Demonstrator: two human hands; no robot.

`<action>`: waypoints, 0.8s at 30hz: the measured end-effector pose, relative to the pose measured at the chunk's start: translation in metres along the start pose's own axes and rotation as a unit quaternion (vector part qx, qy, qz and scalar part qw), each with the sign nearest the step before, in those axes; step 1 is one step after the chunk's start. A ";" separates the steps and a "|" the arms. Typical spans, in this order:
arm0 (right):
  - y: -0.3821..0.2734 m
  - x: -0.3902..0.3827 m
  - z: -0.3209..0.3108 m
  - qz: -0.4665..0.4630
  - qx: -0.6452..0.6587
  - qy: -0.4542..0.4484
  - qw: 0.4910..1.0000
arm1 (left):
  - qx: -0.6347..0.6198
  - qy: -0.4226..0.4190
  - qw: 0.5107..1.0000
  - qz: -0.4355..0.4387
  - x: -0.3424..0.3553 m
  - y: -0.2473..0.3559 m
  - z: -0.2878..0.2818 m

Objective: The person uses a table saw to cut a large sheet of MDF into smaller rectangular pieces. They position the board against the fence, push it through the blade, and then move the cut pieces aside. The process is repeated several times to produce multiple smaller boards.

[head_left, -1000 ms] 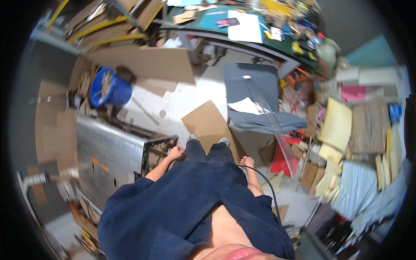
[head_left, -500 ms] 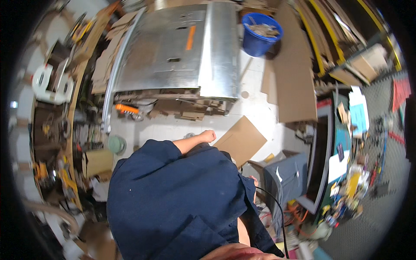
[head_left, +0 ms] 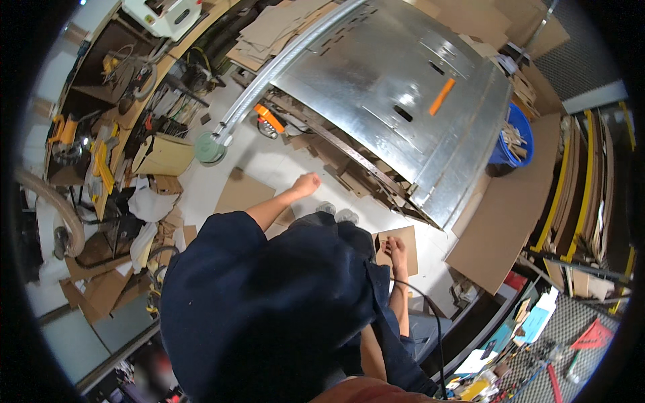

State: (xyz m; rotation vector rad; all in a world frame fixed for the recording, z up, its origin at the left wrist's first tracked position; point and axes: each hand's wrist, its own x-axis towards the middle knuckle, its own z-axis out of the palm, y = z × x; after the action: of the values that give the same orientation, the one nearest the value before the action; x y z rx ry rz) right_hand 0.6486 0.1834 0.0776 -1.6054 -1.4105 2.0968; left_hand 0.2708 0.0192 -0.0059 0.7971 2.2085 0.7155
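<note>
The left hand [head_left: 307, 185] is held out ahead of the dark blue shirt [head_left: 222, 282], over the white floor [head_left: 269, 158] and apart from the front edge of the metal table [head_left: 376, 74]. Its fingers are bent in; how tightly they close, and whether anything is in them, I cannot tell. The right hand [head_left: 397, 252] hangs lower, its fingers parted and half bent, with nothing seen in them. Behind it lies a brown cardboard sheet [head_left: 410, 245]; whether they touch, I cannot tell.

The table stands ahead of the person, its front edge running aslant from upper left down to a corner beyond the right hand. White floor shows as a narrow strip between that edge and the grey shoes [head_left: 326, 207] — wider toward the left, where another cardboard piece [head_left: 238, 191] lies flat. Cardboard scraps [head_left: 342, 176] sit under the front edge, and a metal rail [head_left: 269, 77] slants along the table's left side, its near end beside a round green base [head_left: 209, 149].

On the right, a blue bucket [head_left: 499, 153] stands close to the table's side. A long cardboard panel [head_left: 500, 221] bounds the floor there — its lower corner points back toward the person. A black cable [head_left: 437, 316] loops beside the right forearm.
</note>
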 end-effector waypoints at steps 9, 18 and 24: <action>-0.123 0.135 0.210 -0.100 -0.204 -0.211 0.951 | -0.068 0.274 0.959 0.016 0.085 -0.041 -0.242; -0.169 0.215 0.476 -0.132 -0.193 -0.221 0.947 | 0.136 0.203 0.950 0.193 0.272 -0.095 -0.385; -0.153 0.241 0.626 -0.058 -0.170 -0.060 0.982 | 0.037 0.070 0.958 0.277 0.336 -0.122 -0.368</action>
State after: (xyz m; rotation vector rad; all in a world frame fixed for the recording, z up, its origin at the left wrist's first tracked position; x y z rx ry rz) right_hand -0.0241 0.0512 0.0186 -1.4789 -1.9420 1.9974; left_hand -0.2391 0.0795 0.0061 1.4746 2.1544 0.9794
